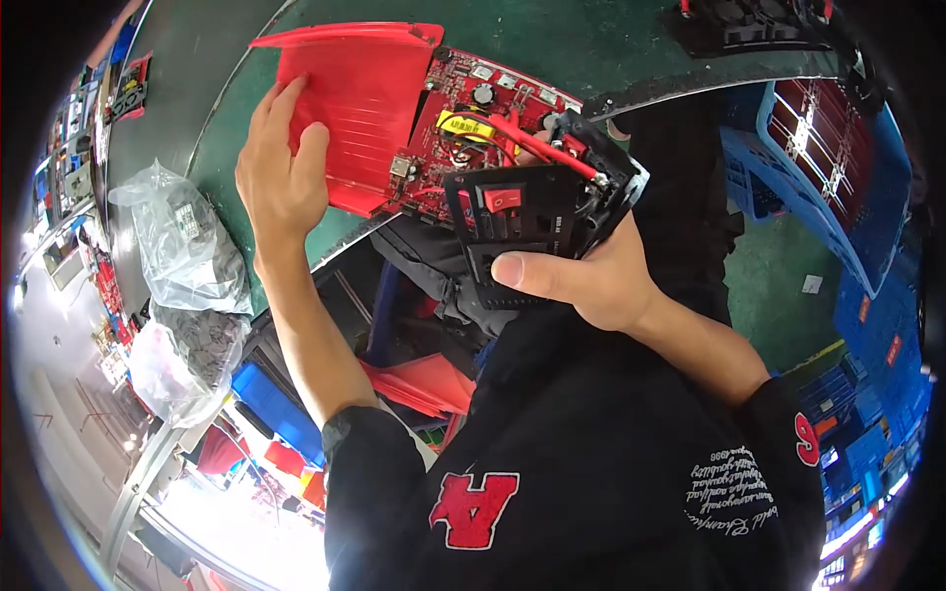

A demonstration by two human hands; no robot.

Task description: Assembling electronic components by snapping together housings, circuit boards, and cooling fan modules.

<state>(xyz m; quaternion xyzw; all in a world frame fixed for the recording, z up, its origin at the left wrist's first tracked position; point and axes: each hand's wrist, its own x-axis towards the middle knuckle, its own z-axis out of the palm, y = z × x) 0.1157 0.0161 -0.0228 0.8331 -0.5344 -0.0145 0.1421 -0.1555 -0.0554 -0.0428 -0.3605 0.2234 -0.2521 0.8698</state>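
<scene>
Board sits upper centre of frame, right beside red cover. Right hand clamped on black panel at board's lower right, thumb on its face. Left hand at cover's left edge, thumb and fingers apart; can't tell contact. Plastic bag at frame left, blue crate upper right.

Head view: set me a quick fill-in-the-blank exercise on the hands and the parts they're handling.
The red casing shell is at the fingertips of the ____ hand.
The end panel held in the right hand is coloured ____.
The rocker switch on that panel is coloured ____.
The wrapped component on the circuit board is coloured ____.

Missing words: left; black; red; yellow.
</scene>
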